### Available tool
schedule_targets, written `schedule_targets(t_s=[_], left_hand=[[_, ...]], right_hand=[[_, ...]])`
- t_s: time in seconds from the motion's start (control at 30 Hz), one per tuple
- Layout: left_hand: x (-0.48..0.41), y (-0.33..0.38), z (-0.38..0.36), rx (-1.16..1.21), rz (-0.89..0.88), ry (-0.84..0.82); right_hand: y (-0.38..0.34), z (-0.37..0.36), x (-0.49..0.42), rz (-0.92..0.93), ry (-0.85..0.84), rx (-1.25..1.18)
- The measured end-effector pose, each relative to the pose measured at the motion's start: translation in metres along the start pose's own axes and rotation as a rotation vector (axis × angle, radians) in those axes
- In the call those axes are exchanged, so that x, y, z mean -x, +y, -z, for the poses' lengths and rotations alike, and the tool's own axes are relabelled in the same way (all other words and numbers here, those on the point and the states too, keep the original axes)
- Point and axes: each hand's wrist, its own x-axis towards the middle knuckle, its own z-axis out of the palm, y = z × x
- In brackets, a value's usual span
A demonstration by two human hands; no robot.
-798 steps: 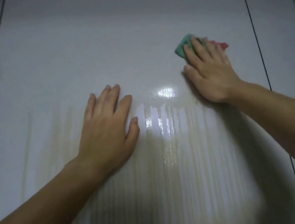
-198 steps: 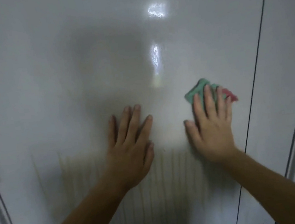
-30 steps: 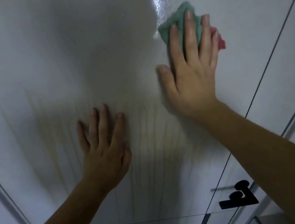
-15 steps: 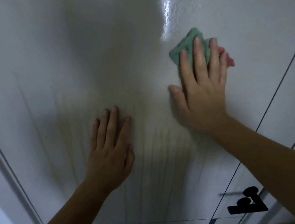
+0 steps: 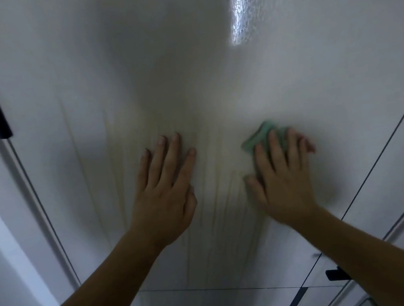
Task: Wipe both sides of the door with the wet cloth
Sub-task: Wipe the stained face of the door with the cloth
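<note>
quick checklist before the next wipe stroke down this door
1. Cloth under the right hand, pressed flat on the door: ok.
2. Left hand braced flat, apart from the cloth: ok.
3. Yellowish streaks below and between the hands gone: not ok.
4. Path clear of the black handle at lower right: ok for now.
5. Cloth wet enough: cannot tell.
6. Other side of the door wiped: cannot tell.
</note>
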Motion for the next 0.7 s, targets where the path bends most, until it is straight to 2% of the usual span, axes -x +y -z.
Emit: schedule_targets(t_s=[0.1,0.17,0.23,0.33,0.47,0.53,0.6,0.7], left_hand=[[0.007,-0.010,0.005,0.010,0.060,0.030],[0.014,-0.019,0.008,-0.003,0.124,0.036],[0.018,-0.030,0.008,-0.027,0.174,0.028],[0.022,-0.042,0.005,-0.030,0.187,0.010],[0.024,-0.045,0.004,-0.014,0.168,0.021],[0.025,-0.047,0.006,-0.008,0.159,0.027],[0.026,-0.049,0.007,0.008,0.154,0.027],[0.025,-0.049,0.006,0.023,0.157,0.026]], right_hand=[[-0.007,-0.004,0.033,0.085,-0.146,0.037],[-0.009,0.000,0.015,0.089,-0.109,0.024],[-0.021,0.006,-0.032,0.077,-0.005,0.010],[-0.050,0.005,-0.085,0.068,0.086,-0.019],[-0.066,-0.012,-0.035,0.383,-0.085,0.018],[-0.062,-0.010,-0.023,0.443,-0.116,0.040],[-0.057,0.000,-0.053,0.369,-0.048,0.056],[-0.057,0.013,-0.108,0.061,0.095,0.035]])
